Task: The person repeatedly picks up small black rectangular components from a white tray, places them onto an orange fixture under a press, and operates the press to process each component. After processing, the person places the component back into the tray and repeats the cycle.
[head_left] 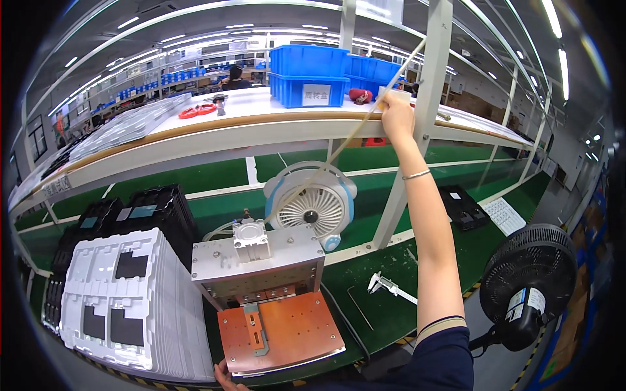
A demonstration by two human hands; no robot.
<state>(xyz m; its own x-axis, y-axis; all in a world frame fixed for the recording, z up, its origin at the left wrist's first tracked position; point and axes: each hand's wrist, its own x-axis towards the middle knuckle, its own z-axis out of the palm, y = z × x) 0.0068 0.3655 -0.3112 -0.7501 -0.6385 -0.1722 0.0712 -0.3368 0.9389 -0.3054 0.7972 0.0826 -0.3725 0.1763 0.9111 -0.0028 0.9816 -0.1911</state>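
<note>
My right arm stretches up to the white shelf. My right hand is there beside the upright post, its fingers curled at a small pale object whose kind I cannot make out. A pale hose runs diagonally past that hand. Low in the view, only part of my left hand shows, at the near left corner of a bench press with a copper-coloured plate; its grip is not clear. A slotted metal bracket lies on the plate, below a pneumatic cylinder.
White trays stand stacked left of the press, black crates behind them. A white fan is behind the press. Calipers and a hex key lie right. A black fan stands far right; blue bins sit on the shelf.
</note>
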